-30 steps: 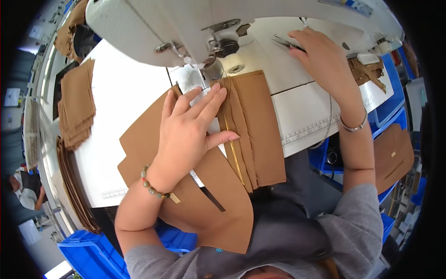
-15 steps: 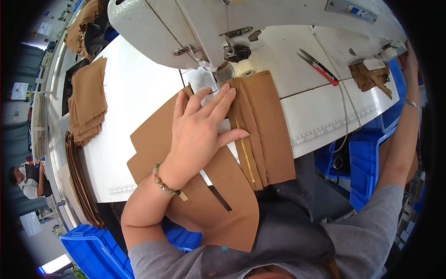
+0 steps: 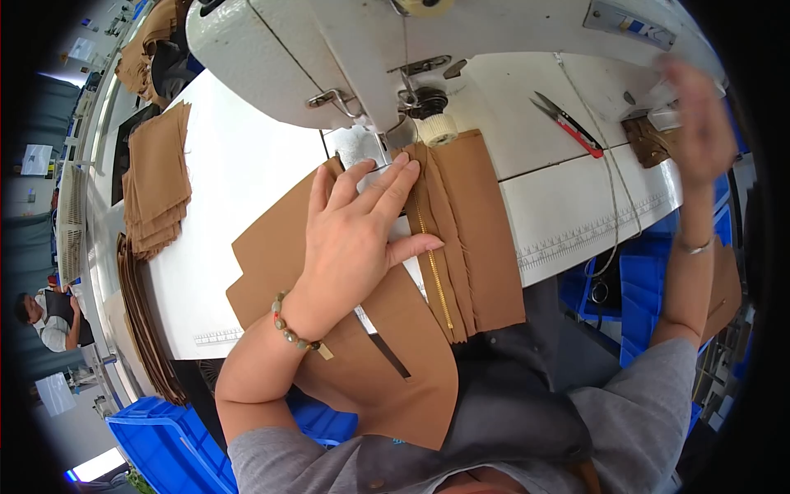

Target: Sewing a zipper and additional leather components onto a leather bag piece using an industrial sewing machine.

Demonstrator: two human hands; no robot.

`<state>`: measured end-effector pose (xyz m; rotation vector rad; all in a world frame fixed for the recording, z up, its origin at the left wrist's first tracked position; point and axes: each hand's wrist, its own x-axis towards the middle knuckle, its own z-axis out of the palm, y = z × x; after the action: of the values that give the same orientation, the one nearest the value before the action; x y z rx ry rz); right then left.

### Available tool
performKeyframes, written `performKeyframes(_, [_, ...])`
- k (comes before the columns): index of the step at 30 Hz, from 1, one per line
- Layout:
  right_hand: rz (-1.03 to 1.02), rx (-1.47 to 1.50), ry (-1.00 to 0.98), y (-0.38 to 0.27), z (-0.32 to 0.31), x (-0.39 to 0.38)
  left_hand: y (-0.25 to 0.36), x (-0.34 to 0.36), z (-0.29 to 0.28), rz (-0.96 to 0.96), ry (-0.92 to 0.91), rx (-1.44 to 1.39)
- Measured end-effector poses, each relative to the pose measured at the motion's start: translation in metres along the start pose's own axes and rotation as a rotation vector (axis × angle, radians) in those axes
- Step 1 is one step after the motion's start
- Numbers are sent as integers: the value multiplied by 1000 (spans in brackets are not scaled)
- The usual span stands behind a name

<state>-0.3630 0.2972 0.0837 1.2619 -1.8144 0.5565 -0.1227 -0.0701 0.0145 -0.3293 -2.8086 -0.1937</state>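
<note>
My left hand (image 3: 358, 222) lies open on a brown fabric piece (image 3: 415, 407) with a long slit, its fingertips close to the needle area (image 3: 383, 148) of the sewing machine (image 3: 280, 62). Beside my thumb runs a gold-toothed zipper (image 3: 434, 276), set along a brown panel (image 3: 485, 239) with a frayed seam edge. The thumb touches the zipper's edge. My right hand (image 3: 704, 128) is raised at the far right, near the machine's end and above brown fabric scraps (image 3: 646, 142). Motion smears its fingers, so I cannot tell whether they hold anything.
Red-handled scissors (image 3: 569, 128) lie right of the needle, with a cord (image 3: 609, 169) hanging past them. A stack of brown pieces (image 3: 155, 177) sits at the table's left. Blue bins (image 3: 169, 436) stand below, left and right. Another person (image 3: 53, 317) is far left.
My right hand has come inward and left from the machine's far right end, now over the scraps. My left hand and the fabric under it have stayed nearly still.
</note>
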Motion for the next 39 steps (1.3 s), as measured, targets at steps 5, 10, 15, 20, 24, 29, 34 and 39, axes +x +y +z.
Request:
performKeyframes(5, [43, 252, -515, -118, 124, 11, 2, 2, -2, -9, -10, 3])
performKeyframes(10, [-21, 423, -669, -128, 163, 37, 1, 1, -2, -7, -8, 5])
performKeyframes(15, [61, -17, -848, -123, 146, 50, 0, -1, -1, -27, 16, 0])
performKeyframes(20, [-89, 410, -513, -152, 126, 27, -1, -1, -3, -30, 5, -7])
performKeyframes(24, [-176, 445, -505, -163, 133, 13, 0, -3, -1, -118, -13, -24])
performKeyframes(29, [-156, 476, -498, -161, 130, 14, -6, -3, 3, -61, 19, -93])
performKeyframes(34, [-150, 474, -569, -164, 126, 16, -4, -6, 2, -78, 44, -113])
performKeyframes(39, [-120, 468, -584, -165, 123, 15, -4, -7, -1, -53, 40, -74])
